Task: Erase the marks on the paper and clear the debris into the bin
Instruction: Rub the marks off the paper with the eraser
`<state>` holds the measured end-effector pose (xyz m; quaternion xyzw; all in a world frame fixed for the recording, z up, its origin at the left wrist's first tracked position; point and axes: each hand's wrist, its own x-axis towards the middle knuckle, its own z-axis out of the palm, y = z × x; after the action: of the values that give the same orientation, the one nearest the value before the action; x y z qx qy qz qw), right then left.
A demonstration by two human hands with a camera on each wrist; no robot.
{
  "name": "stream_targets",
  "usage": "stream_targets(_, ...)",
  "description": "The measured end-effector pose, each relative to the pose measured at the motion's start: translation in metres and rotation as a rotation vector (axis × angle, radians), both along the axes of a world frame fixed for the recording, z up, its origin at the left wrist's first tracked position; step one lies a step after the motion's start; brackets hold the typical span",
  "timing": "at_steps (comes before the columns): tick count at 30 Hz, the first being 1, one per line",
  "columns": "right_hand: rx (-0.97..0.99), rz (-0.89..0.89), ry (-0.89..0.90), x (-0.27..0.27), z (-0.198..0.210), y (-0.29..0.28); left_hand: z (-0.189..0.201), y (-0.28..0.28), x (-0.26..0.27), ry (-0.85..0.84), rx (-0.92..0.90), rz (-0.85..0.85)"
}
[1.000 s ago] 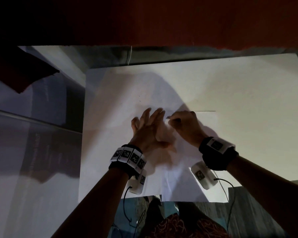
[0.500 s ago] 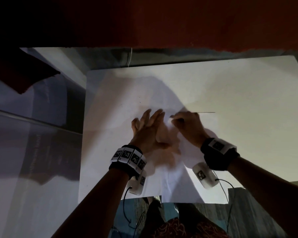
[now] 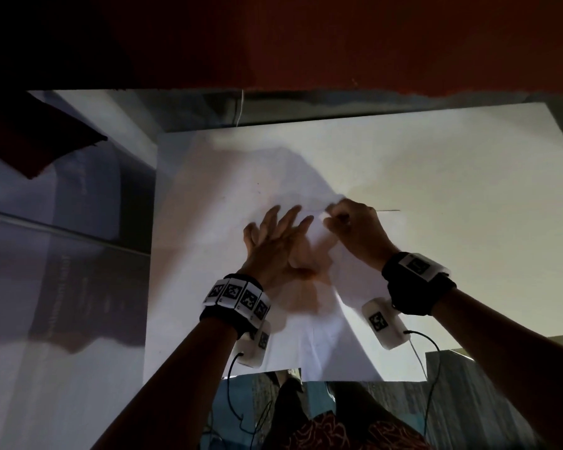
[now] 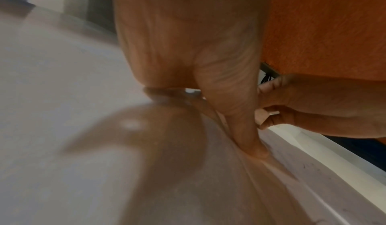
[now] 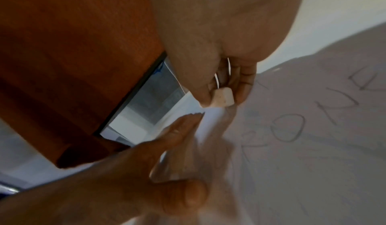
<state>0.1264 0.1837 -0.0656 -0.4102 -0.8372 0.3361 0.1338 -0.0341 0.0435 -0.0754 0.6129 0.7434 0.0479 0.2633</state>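
Two hands work close together near the middle of the paper (image 3: pixel 387 177), a white sheet lying flat on the table (image 3: pixel 62 368). Our left hand (image 3: pixel 275 245) lies flat on the sheet with its fingers straight and spread, pointing to the far side, and its thumb (image 4: pixel 246 129) presses the paper down. Just to the right of it, our right hand (image 3: pixel 355 230) is curled, and its thumb and fingers pinch a small white eraser (image 5: pixel 222 98). In the right wrist view the eraser's lower end sits at the paper's surface, just beside the left fingertips (image 5: pixel 188 121). On the right of that view, faint pencil letters (image 5: pixel 325 117) run across the sheet in the shadow of our hand. We wear black wristbands with square printed markers (image 3: pixel 238 295) on both wrists. A dark orange-red wall (image 3: pixel 338 43) rises past the far edge of the table. We cannot see a bin in any view.
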Motion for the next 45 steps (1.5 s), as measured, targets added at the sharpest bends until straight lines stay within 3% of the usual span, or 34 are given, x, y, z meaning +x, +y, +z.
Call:
stream_targets(4,0.073,0.123,0.008,0.003,0.01,-0.004,-0.001,-0.001,-0.001,-0.009,-0.023,-0.01)
stream_targets(8,0.108,0.105,0.008,0.01,0.002,-0.016,-0.005,-0.001,0.0,-0.015,-0.01,-0.016)
stream_targets(12,0.047,0.334,-0.016,0.011,-0.005,-0.051,-0.007,0.0,0.001,-0.018,0.01,-0.017)
stream_targets(16,0.158,0.103,-0.023,0.011,0.007,-0.022,-0.007,-0.001,0.002,-0.006,-0.008,-0.01)
stream_targets(20,0.071,0.316,-0.036,0.006,0.007,-0.055,-0.011,0.001,0.001,-0.004,0.017,-0.002)
stream_targets(24,0.125,0.139,-0.037,0.011,0.011,-0.032,-0.01,0.001,0.001,-0.025,0.005,-0.008)
stream_targets(28,0.059,0.289,-0.081,0.006,0.002,-0.052,-0.012,0.002,0.0,-0.003,0.024,-0.008)
stream_targets(32,0.071,0.154,-0.053,0.006,0.008,-0.042,-0.015,0.0,-0.001,-0.031,0.003,-0.014)
stream_targets(35,0.022,0.229,-0.029,0.005,0.012,-0.056,-0.017,0.001,-0.002,-0.019,0.024,-0.02)
stream_targets(38,0.091,0.175,-0.036,0.007,0.007,-0.045,-0.015,0.0,-0.001,-0.03,0.006,-0.016)
stream_targets(42,-0.021,0.223,-0.058,0.008,0.008,-0.059,-0.015,0.0,-0.001,-0.028,0.016,-0.015)
stream_targets(45,0.057,0.211,-0.061,0.007,0.016,-0.042,-0.014,0.0,-0.001,-0.047,-0.002,-0.003)
